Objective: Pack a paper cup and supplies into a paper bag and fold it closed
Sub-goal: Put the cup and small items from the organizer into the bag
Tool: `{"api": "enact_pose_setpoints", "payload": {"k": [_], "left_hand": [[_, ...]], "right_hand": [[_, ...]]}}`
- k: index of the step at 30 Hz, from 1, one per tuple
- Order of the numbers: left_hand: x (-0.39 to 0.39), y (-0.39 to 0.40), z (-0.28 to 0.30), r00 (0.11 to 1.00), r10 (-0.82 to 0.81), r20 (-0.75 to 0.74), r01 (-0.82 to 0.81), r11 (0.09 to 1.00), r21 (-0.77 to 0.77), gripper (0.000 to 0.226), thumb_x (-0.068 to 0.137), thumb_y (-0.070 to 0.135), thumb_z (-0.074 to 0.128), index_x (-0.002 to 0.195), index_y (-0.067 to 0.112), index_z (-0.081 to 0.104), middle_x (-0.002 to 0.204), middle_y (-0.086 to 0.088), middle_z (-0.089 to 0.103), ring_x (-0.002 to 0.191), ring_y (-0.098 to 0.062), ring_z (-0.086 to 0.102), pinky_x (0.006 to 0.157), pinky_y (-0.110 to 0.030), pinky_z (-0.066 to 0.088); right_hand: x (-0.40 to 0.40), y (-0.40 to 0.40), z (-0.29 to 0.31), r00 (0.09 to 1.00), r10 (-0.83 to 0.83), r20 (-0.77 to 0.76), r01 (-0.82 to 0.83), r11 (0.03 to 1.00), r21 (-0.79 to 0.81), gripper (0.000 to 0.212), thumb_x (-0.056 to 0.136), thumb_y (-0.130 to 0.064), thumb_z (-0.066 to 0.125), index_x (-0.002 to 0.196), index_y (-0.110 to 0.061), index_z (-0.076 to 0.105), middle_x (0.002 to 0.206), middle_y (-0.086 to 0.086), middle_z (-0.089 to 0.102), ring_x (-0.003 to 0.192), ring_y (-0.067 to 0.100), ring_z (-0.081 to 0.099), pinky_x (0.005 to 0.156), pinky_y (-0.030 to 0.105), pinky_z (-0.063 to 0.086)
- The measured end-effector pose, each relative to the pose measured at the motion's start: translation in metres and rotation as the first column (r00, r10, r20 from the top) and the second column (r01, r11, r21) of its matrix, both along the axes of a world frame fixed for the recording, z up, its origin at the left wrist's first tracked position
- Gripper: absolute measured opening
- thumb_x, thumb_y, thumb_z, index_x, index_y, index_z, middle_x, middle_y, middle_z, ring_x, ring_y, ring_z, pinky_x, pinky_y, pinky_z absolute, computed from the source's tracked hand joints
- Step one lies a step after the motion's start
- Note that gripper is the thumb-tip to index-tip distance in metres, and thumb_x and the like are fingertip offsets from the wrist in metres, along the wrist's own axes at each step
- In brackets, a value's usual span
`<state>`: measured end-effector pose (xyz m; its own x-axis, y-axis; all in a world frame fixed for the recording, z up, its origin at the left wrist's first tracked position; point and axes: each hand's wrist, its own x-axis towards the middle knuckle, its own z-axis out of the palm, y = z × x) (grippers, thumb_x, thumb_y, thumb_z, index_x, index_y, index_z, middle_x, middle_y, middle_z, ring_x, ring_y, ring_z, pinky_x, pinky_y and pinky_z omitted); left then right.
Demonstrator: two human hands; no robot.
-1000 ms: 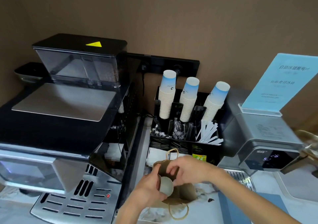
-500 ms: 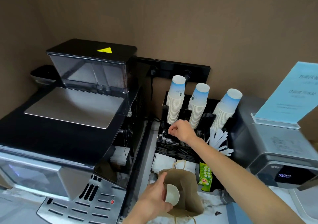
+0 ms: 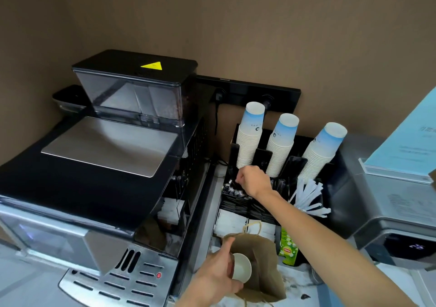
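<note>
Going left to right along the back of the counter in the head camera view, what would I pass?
Coffee machine → first stack of paper cups → second stack → third stack → white wrapped stirrers → grey dispenser with a lit display, topped by a blue sign.

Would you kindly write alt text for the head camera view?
The left hand holds a paper cup at the mouth of a brown paper bag, while the right hand reaches into the black organizer's dark sachets, below three cup stacks.
</note>
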<state>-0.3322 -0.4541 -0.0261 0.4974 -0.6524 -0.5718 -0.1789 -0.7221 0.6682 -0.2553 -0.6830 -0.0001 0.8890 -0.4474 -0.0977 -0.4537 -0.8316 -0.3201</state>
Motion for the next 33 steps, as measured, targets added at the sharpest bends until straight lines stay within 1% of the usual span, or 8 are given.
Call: {"api": "enact_pose_setpoints", "payload": {"k": [6,8,11,15,18,25,29,33], "left_hand": [[0.001,0.000,0.002,1.000,0.000,0.004,0.000,1.000,-0.008,0.107,0.070,0.022,0.080,0.151,0.040,0.012,0.128,-0.014,0.057,0.120,-0.031,0.057,0.105,-0.041,0.049],[0.002,0.000,0.002,1.000,0.010,-0.005,-0.010,1.000,-0.012,0.106,0.071,0.022,0.079,0.152,0.039,0.012,0.116,-0.010,0.058,0.117,-0.029,0.058,0.102,-0.038,0.050],[0.000,-0.001,0.008,1.000,0.007,0.000,-0.007,0.999,-0.050,0.102,0.072,0.021,0.078,0.151,0.036,0.014,0.092,0.001,0.052,0.094,-0.020,0.060,0.095,-0.037,0.053],[-0.001,0.000,0.015,1.000,0.012,-0.001,-0.012,0.996,-0.091,0.101,0.074,0.018,0.078,0.152,0.033,0.016,0.085,0.000,0.050,0.082,-0.013,0.056,0.092,-0.033,0.054],[-0.002,0.000,0.019,1.000,0.008,-0.014,-0.010,0.994,-0.110,0.100,0.075,0.015,0.079,0.152,0.030,0.017,0.083,0.001,0.050,0.080,-0.011,0.054,0.091,-0.030,0.051],[-0.002,0.003,0.017,1.000,0.000,-0.012,-0.001,0.994,-0.113,0.104,0.072,0.020,0.082,0.152,0.034,0.017,0.086,0.002,0.052,0.080,-0.012,0.054,0.085,-0.034,0.053],[-0.002,0.006,0.017,0.999,-0.009,-0.031,0.005,0.991,-0.134,0.104,0.073,0.017,0.082,0.152,0.032,0.015,0.084,0.003,0.050,0.077,-0.010,0.053,0.076,-0.024,0.048],[-0.003,0.007,0.020,0.999,-0.027,-0.033,0.021,0.988,-0.155,0.105,0.072,0.017,0.082,0.152,0.031,0.015,0.083,0.001,0.051,0.077,-0.010,0.052,0.071,-0.023,0.045]], "right_hand": [[-0.037,-0.023,0.047,0.966,-0.101,0.237,0.089,0.994,0.060,0.024,0.089,-0.005,0.052,0.071,-0.020,0.050,0.085,0.003,0.057,0.071,0.020,0.056,0.061,0.039,0.052],[-0.058,-0.029,0.068,0.929,-0.210,0.303,0.155,0.968,0.198,0.011,0.095,-0.009,0.050,0.086,-0.013,0.055,0.087,0.004,0.063,0.076,0.019,0.061,0.065,0.036,0.052],[-0.093,-0.030,0.103,0.835,-0.335,0.437,0.171,0.913,0.371,0.010,0.100,-0.013,0.046,0.093,-0.010,0.053,0.081,0.001,0.070,0.064,0.017,0.067,0.057,0.027,0.050],[-0.132,-0.029,0.143,0.678,-0.420,0.603,0.096,0.865,0.493,0.018,0.099,-0.007,0.048,0.082,-0.013,0.053,0.076,0.006,0.070,0.061,0.028,0.071,0.062,0.044,0.061],[-0.161,-0.022,0.173,0.628,-0.428,0.650,0.013,0.841,0.541,0.019,0.095,-0.004,0.055,0.079,-0.014,0.056,0.079,0.015,0.071,0.061,0.025,0.072,0.069,0.044,0.062],[-0.225,0.039,0.203,0.760,-0.184,0.623,-0.209,0.839,0.502,0.018,0.088,0.006,0.061,0.077,-0.007,0.061,0.074,0.021,0.070,0.049,0.029,0.065,0.057,0.028,0.056],[-0.227,0.073,0.160,0.878,-0.023,0.478,-0.210,0.878,0.430,0.017,0.087,0.005,0.063,0.079,-0.010,0.064,0.079,0.006,0.070,0.052,0.018,0.067,0.056,0.029,0.057],[-0.214,0.092,0.098,0.954,0.069,0.291,-0.194,0.884,0.425,0.006,0.091,-0.013,0.064,0.086,-0.016,0.066,0.087,-0.005,0.071,0.071,0.011,0.068,0.068,0.028,0.058]]}}
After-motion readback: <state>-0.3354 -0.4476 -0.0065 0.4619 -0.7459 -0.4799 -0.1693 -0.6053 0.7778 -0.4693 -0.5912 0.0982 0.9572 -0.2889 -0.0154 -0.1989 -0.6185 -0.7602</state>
